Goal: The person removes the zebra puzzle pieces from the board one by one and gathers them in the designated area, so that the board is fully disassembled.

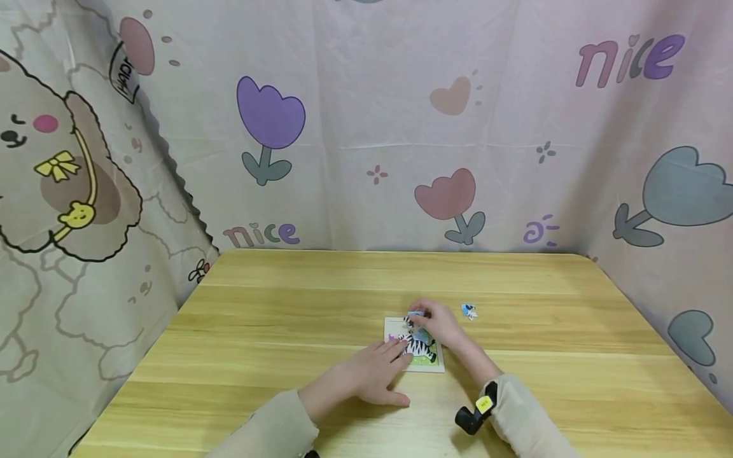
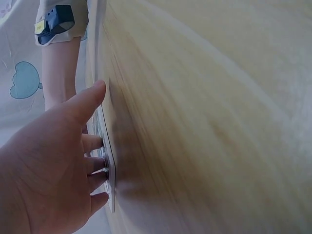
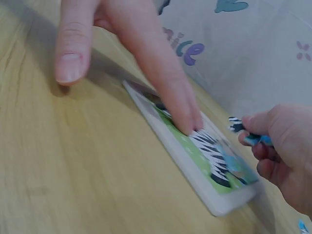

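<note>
zebra puzzle board (image 1: 435,364), flat, mid-table | left hand (image 1: 366,375) fingers straight, pressing it | right hand (image 1: 438,318) pinches puzzle piece (image 3: 246,132) | wide table (image 1: 258,318) around

The table (image 1: 286,356) is seen from high up and a little way back by the head camera, which is pointed forward and down, so both hands, the puzzle board (image 1: 438,366) and the cloth wall (image 1: 366,127) behind are taken in. The left wrist view is taken from very close behind the left hand (image 2: 48,165), tipped on its side and blurry, so the board's edge (image 2: 111,190) can only just be made out. The same board (image 3: 195,165) is shown from low and near by the right wrist camera, so it is shared by all three views.
</note>
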`<state>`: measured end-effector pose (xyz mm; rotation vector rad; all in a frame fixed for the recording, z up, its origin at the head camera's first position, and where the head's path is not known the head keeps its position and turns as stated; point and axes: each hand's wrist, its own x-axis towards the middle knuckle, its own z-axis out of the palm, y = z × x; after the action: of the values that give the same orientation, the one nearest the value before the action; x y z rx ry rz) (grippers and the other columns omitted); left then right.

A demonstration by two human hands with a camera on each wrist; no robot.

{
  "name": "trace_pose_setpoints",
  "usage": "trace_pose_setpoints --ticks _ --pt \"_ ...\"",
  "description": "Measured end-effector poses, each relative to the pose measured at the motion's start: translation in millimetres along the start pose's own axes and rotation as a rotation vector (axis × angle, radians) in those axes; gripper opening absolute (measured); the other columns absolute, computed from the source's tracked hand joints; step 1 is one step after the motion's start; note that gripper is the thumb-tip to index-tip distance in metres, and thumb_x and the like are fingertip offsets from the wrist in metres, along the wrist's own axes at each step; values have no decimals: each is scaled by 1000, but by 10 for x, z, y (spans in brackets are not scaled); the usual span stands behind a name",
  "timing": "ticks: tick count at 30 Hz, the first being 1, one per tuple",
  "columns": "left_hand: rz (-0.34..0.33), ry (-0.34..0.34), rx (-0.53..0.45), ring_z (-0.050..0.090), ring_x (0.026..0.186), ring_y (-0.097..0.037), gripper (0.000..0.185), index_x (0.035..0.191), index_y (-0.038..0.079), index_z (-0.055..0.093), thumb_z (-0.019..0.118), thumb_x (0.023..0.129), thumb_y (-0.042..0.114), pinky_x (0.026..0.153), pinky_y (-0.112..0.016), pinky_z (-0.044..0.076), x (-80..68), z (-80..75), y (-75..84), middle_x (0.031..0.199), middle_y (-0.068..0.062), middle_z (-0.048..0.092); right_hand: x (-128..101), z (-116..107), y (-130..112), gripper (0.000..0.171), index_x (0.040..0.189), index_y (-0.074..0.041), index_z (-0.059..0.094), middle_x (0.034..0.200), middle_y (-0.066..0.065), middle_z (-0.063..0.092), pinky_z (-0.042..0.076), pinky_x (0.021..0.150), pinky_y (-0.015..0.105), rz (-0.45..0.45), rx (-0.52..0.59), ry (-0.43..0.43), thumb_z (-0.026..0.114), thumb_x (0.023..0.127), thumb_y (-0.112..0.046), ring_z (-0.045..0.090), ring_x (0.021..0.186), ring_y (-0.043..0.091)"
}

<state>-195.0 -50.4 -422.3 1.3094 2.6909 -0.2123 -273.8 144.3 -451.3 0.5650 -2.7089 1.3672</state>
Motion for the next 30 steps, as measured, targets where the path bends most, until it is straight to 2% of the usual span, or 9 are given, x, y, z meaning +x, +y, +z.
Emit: trace_pose_setpoints --ticks 6,9,14,18,22,26,30 --pt "-16 -23 -28 17 139 -25 81 146 11 30 37 87 66 111 -38 21 3 22 -7 152 -10 20 -70 -236 109 16 99 -3 65 70 1 58 42 48 22 73 58 73 66 85 -10 49 56 11" --pt "-19 -26 -35 16 139 -24 82 146 11 29 37 87 67 111 -38 20 5 40 -13 153 -10 18 -142 -396 195 18 101 1 63 66 6 56 38 41 21 131 124 70 65 86 -7 46 47 13" --pt "-13 -14 -43 16 139 -25 82 146 11 28 37 87 66 111 -38 20 -2 36 -18 152 -11 18 -254 -691 386 22 108 7 58 66 8 54 40 40 20 192 177 70 60 88 -2 46 48 12" --pt "-11 -14 -47 16 139 -25 81 146 11 28 37 88 66 111 -38 20 -13 19 -17 153 -11 18 -328 -914 510 25 110 10 57 67 5 52 41 44 21 208 146 103 60 88 -1 46 51 11" --pt "-10 -16 -44 16 139 -25 81 147 11 28 37 88 66 111 -38 20 -22 7 -13 153 -11 17 -379 -1071 594 29 111 7 59 69 4 53 40 45 22 241 58 158 63 87 -8 46 54 11" --pt "-9 -12 -41 17 139 -25 81 146 11 28 37 88 65 111 -38 20 -31 0 -7 152 -11 18 -403 -1153 660 28 110 5 63 76 6 57 40 55 24 242 -56 183 63 88 -12 47 65 14" --pt "-1 -9 -45 18 139 -25 80 146 10 29 38 88 64 111 -38 21 -42 -10 6 152 -11 19 -419 -1169 725 24 107 6 64 78 8 58 39 60 28 241 -150 165 61 88 -10 47 69 17"
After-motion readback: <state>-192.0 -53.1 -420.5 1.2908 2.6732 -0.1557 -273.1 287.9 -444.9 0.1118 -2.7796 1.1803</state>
